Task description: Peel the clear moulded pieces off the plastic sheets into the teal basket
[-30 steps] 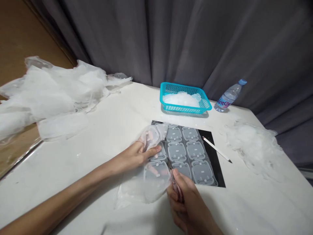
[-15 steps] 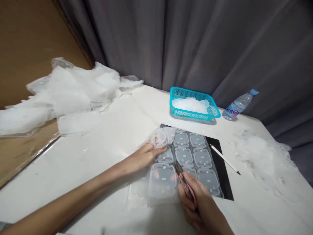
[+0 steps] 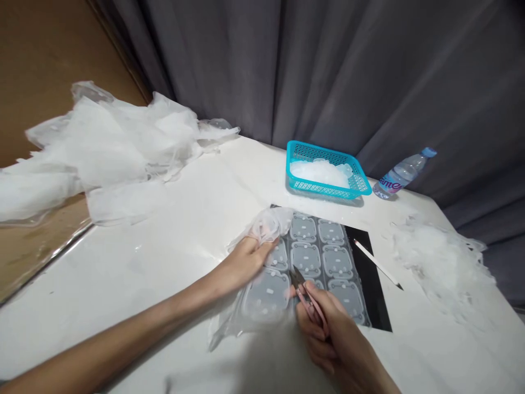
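A translucent plastic sheet (image 3: 305, 259) patterned with rows of rounded-square pieces lies partly over a black mat (image 3: 375, 290). My left hand (image 3: 250, 256) is closed on the sheet's left part, where the film is bunched over the fingers. In my right hand (image 3: 328, 323) is a pair of pink-handled thread snips (image 3: 312, 312). Their dark blades point up and left, slightly apart, at the gap between two columns of pieces. The sheet's near left corner hangs loose and curls toward me.
A turquoise basket (image 3: 328, 189) holds cut translucent pieces (image 3: 322, 172). Beside it stands a water bottle (image 3: 400, 176). A white pencil (image 3: 377, 264) crosses the mat's edge. Film scraps (image 3: 445, 268) lie to the right; a large pile of film sheets (image 3: 118, 142) is at the far left.
The snips have shifted slightly left and up along the gap. The sheet's near left part has moved left with my left hand, and the blades look more apart.
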The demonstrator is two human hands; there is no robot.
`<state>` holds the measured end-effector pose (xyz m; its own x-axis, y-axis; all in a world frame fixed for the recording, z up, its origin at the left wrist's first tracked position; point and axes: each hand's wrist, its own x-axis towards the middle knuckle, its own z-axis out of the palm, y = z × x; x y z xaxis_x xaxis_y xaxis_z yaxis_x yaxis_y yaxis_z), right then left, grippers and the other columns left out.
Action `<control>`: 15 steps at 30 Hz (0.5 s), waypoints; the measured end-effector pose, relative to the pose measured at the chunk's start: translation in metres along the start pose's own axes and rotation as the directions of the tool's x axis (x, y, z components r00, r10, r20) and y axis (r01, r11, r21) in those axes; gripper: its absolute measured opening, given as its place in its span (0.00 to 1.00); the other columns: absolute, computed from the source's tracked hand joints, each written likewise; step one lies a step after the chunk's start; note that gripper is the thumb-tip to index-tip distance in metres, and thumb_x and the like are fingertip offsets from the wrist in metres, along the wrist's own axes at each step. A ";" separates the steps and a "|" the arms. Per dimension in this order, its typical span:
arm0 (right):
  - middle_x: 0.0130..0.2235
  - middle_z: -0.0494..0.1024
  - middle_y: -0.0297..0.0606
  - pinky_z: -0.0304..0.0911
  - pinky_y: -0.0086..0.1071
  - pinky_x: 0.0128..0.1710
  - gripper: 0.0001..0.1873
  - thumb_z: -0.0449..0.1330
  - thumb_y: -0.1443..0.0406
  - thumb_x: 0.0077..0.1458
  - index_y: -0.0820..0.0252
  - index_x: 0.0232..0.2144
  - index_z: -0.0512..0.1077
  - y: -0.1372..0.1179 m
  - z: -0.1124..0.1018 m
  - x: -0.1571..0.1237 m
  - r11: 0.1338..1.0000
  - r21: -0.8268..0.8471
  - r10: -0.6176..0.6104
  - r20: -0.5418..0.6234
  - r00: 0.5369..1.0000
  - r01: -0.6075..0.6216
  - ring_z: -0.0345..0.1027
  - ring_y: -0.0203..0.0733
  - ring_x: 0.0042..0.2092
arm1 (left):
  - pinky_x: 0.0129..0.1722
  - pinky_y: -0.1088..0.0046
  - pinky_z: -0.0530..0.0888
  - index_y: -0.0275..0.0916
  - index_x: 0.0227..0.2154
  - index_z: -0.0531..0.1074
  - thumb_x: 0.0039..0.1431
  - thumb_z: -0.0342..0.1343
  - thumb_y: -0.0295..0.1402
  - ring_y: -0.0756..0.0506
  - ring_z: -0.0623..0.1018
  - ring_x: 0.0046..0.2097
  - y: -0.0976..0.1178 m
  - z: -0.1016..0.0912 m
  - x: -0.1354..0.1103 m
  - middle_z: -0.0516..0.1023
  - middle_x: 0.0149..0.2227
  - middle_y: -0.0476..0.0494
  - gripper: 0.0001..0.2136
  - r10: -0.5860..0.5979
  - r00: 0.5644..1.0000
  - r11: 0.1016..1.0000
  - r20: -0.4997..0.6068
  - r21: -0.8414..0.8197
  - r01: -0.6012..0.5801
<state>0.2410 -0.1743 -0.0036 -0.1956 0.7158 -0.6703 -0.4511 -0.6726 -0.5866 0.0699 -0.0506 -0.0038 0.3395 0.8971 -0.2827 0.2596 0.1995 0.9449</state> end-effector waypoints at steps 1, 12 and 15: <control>0.17 0.60 0.17 0.43 0.21 0.10 0.33 0.65 0.39 0.53 0.59 0.45 0.69 0.000 -0.001 0.001 1.000 -0.007 -0.011 0.000 1.000 0.011 0.36 0.24 0.14 | 0.48 0.61 0.76 0.40 0.32 0.79 0.60 0.58 0.51 0.34 0.80 0.47 0.000 0.000 0.000 0.84 0.33 0.43 0.18 0.019 1.000 1.000 0.011 0.010 -0.020; 0.17 0.61 0.18 0.44 0.21 0.09 0.34 0.68 0.38 0.49 0.58 0.41 0.68 -0.006 0.009 0.019 0.996 -0.011 -0.087 0.033 0.996 0.087 0.37 0.24 0.13 | 0.37 0.67 0.75 0.40 0.35 0.79 0.61 0.59 0.51 0.40 0.79 0.35 0.005 0.004 -0.010 0.83 0.30 0.46 0.18 -0.053 0.999 0.985 0.013 -0.162 0.055; 0.16 0.60 0.17 0.44 0.21 0.10 0.36 0.69 0.35 0.44 0.57 0.38 0.67 -0.008 0.014 0.024 0.996 -0.023 -0.082 0.018 0.997 0.082 0.37 0.24 0.13 | 0.33 0.68 0.74 0.40 0.33 0.79 0.59 0.60 0.52 0.40 0.79 0.32 0.008 0.004 -0.012 0.81 0.27 0.46 0.18 -0.113 0.993 0.971 0.027 -0.207 0.116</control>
<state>0.2275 -0.1490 -0.0085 -0.1738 0.7715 -0.6120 -0.4456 -0.6158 -0.6498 0.0713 -0.0608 0.0066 0.3327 0.8577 -0.3920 0.1043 0.3797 0.9192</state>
